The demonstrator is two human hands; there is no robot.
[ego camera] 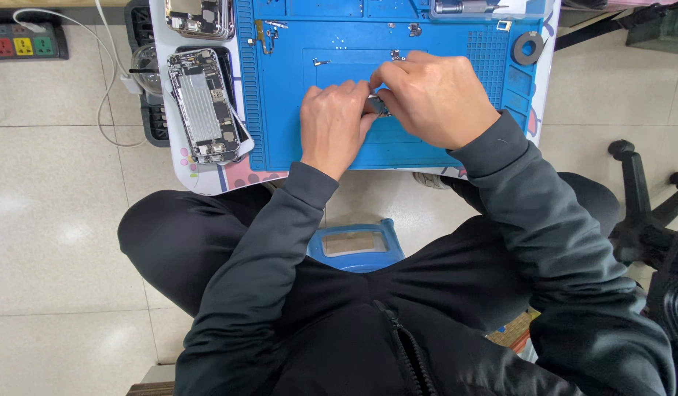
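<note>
Both hands meet over the blue repair mat (427, 44); the left hand (333, 125) and right hand (434, 99) have fingertips pinched together on a small dark part (379, 107), mostly hidden between them; loose screws (395, 53) lie in the mat's shallow recess; an opened phone (205, 105) rests left of the mat; a tape roll (527, 48) sits at the right.

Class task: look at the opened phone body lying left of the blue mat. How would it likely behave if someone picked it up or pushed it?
The opened phone body looks flat and metal-framed, so probably stiff and unlikely to roll. Its exposed internal parts suggest it is fragile to touch. It overhangs another dark device, so a push might tip or slide it.
</note>
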